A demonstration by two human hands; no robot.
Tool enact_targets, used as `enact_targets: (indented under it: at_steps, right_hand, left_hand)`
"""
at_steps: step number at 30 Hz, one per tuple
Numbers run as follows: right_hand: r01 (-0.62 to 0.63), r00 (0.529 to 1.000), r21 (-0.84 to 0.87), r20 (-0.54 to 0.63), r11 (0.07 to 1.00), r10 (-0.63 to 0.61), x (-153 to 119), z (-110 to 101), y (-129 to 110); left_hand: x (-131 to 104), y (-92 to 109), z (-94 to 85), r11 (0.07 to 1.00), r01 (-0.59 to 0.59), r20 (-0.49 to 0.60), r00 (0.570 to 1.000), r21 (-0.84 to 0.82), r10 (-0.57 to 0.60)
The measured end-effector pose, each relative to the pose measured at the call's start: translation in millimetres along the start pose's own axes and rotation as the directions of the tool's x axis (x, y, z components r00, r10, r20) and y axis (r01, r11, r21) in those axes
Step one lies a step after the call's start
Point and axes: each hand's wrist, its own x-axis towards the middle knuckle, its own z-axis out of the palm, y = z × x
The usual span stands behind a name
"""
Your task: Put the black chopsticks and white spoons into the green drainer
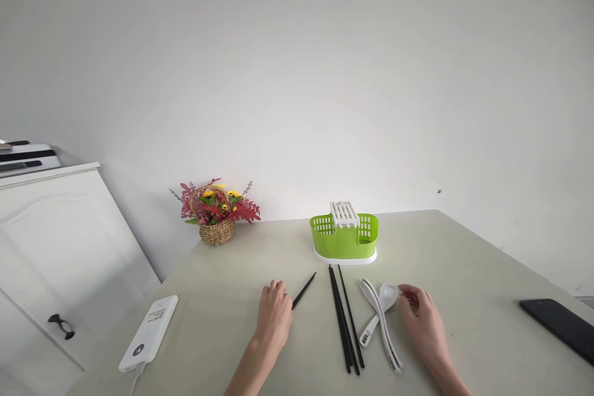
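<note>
Here, 1 chopstick (304,290) juts forward-right from the curled left hand (275,310), hold unclear.

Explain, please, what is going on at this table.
The person's left grip covers part of a slim black chopstick; the right grip is at the bowl of a round-bowled white spoon, contact unclear. More slim black chopsticks and curved white spoons lie between the grips on the pale, smooth table. A green perforated plastic caddy with a white base stands behind them.
</note>
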Motion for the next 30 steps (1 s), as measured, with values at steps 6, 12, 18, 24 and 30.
enact_targets:
  at_steps: [6,12,18,24,30]
  right_hand:
    - [-0.025,1.000,0.000,-0.008,1.000,0.025,-0.7,-0.8,-4.8]
    - [-0.014,1.000,-0.005,0.009,1.000,0.014,-1.2,-1.3,-4.6]
    - [-0.011,1.000,-0.009,0.014,1.000,0.011,-0.8,-1.1,-1.6]
    - [-0.013,1.000,-0.007,0.012,1.000,0.013,0.3,-0.7,-1.6]
    - [-0.021,1.000,-0.013,0.011,1.000,0.021,-0.4,-0.9,-3.1]
  left_hand:
    - [14.3,10.5,-2.7,0.999,-0.036,0.065,0.997,0.035,0.034]
    - [20.5,9.7,-4.5,0.998,0.010,0.043,0.999,-0.062,-0.007]
    - [21.2,7.7,-11.0,0.891,0.014,-0.092,0.994,-0.454,-0.062]
    - [18.8,20.9,-8.0,0.311,-0.215,-0.260,0.959,-0.926,-0.111]
    - [16.0,26.6,5.1,0.248,-0.244,-0.299,0.930,-0.938,-0.214]
